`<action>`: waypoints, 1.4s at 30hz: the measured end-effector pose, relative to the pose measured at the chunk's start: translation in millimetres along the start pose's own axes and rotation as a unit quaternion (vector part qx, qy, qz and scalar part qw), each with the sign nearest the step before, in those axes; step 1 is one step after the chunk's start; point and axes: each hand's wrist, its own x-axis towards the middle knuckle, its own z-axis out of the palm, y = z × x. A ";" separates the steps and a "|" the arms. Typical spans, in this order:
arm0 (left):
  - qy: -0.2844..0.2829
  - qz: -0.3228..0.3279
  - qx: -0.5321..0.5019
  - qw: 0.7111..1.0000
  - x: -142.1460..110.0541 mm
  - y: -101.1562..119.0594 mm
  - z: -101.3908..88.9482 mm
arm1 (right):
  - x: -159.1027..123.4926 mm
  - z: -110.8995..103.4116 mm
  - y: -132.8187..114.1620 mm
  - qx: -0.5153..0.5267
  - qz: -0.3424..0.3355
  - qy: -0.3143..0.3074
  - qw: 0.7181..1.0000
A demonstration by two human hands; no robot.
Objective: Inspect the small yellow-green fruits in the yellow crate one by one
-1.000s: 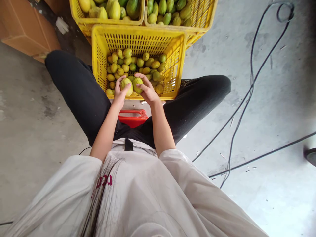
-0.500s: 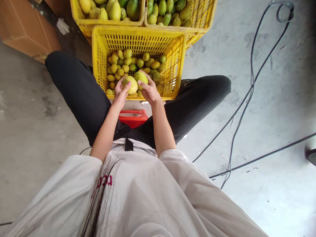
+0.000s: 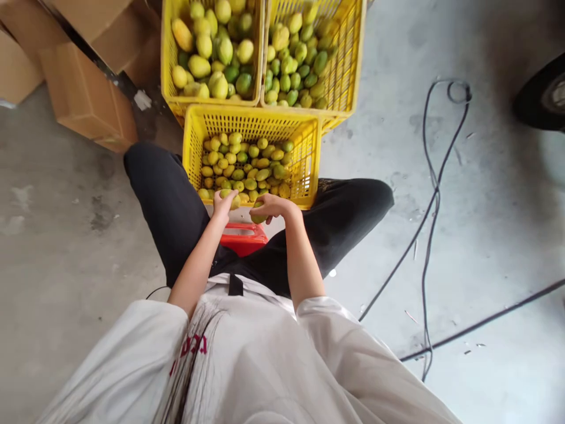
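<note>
My left hand is closed round a yellow lemon at the near rim of the front yellow crate. Just to its right, my right hand is bent over with its fingers round a greener lemon, partly covered by the fingers. A gap separates the two held fruits. In the front crate lies a layer of smaller yellow and green lemons, between my knees.
Behind stand two more yellow crates, the left with larger yellow-green fruit, the right with mostly green fruit. A red plastic stool shows below me. Cardboard boxes are at left; a black cable and a wheel at right.
My hands have drawn apart, each with its lemon, and my right hand has turned palm down. The view has tilted up, so more of the rear crates shows.
</note>
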 end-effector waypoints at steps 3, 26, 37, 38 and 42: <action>0.002 0.008 0.044 0.999 -1.1 -0.5 -1.6 | -1.7 -39.4 -5.7 0.050 -0.132 0.304 0.942; -0.060 0.605 0.245 0.755 -29.4 159.9 41.5 | -7.3 -17.8 1.7 -0.130 -0.103 0.169 0.972; -0.180 0.245 0.652 0.695 -6.3 47.8 1.8 | 8.1 -0.9 0.8 -0.173 -0.075 0.105 0.977; -0.219 0.201 0.674 0.676 -1.3 37.5 -1.8 | 10.6 0.1 0.5 -0.179 -0.070 0.100 0.976; -0.314 0.131 0.726 0.598 23.2 38.7 -4.4 | 25.8 6.4 0.5 -0.214 -0.037 0.062 0.974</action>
